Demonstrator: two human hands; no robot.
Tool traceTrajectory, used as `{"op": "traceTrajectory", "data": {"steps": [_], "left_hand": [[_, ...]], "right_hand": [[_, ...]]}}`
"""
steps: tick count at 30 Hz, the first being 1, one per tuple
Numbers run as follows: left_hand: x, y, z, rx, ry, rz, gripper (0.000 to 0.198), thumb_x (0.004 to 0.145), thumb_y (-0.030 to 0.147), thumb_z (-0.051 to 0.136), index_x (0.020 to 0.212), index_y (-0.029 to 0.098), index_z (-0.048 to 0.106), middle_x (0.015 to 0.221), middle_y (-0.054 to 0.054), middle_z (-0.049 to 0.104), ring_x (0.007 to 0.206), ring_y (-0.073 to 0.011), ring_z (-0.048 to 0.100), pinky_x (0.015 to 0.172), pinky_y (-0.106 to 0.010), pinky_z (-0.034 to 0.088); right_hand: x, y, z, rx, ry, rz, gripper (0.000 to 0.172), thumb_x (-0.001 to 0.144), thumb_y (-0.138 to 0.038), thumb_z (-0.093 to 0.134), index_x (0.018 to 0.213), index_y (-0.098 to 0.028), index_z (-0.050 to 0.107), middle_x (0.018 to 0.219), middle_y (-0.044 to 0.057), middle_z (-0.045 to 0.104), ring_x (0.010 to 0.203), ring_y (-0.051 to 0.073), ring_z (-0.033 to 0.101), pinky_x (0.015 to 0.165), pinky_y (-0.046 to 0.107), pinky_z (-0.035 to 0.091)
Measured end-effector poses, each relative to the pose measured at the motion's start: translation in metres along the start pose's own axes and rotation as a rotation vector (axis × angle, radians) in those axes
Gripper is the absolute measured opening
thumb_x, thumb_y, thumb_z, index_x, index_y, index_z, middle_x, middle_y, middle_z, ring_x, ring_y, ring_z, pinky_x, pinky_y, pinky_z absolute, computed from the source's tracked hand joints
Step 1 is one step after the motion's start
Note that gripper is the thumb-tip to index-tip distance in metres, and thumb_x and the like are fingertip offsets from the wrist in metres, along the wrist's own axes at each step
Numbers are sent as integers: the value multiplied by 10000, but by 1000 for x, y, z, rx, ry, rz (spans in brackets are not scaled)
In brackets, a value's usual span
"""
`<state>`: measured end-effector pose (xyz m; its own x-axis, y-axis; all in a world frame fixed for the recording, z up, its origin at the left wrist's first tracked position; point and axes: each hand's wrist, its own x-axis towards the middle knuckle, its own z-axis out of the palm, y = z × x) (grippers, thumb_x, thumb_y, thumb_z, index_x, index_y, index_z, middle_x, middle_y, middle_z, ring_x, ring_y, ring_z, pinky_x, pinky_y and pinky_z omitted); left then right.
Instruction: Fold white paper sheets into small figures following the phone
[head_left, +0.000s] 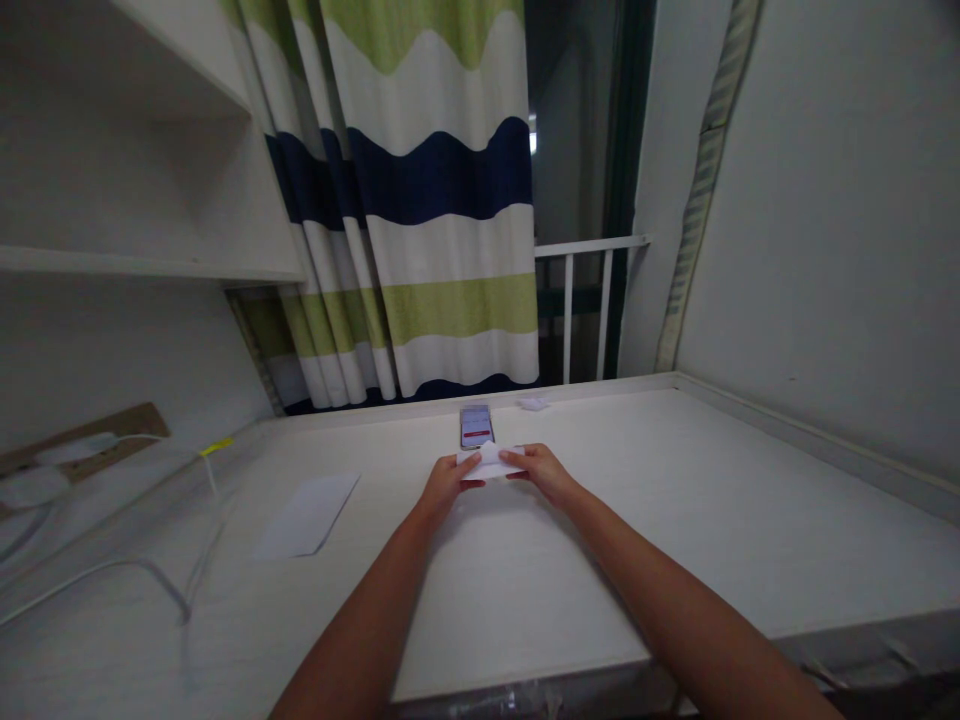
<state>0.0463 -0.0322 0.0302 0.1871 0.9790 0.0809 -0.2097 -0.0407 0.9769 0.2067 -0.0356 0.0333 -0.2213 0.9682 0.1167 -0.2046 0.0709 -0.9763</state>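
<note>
While both hands meet at the middle of the frame, a small white paper point(491, 459) sits between them just above the white desk point(675, 500). The left hand point(448, 480) grips its left edge and the right hand point(541, 470) its right edge. Holding it from both sides likely steadies so small a piece, which looks creased or partly folded. On each hand the fingers are closed in a pinch on the paper, thumb side inward, not spread; how tightly they press cannot be told. A phone point(475, 424) lies flat just behind the paper, its lit screen facing up, probably so it can be read over the hands. A larger flat sheet point(309, 514) lies well apart at the lower left, near a white cable point(150, 575).
</note>
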Motion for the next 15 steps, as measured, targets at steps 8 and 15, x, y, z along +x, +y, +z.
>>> {"op": "traceTrajectory", "data": {"steps": [8,15], "left_hand": [[2,-3,0,38,17,22,379,534,349,692,779,64,643,739,-93,647,678,-175,585,594,-274,470],[2,-1,-2,322,67,148,276,515,365,682,598,111,615,522,9,564,492,-105,493,474,-195,351]], "right_hand": [[0,1,1,-20,49,-32,282,490,-364,699,548,-107,600,506,-1,582,482,94,509,524,222,378],[1,2,1,-87,78,-58,287,489,-371,689,547,-115,573,470,-28,526,438,71,434,457,206,304]]}}
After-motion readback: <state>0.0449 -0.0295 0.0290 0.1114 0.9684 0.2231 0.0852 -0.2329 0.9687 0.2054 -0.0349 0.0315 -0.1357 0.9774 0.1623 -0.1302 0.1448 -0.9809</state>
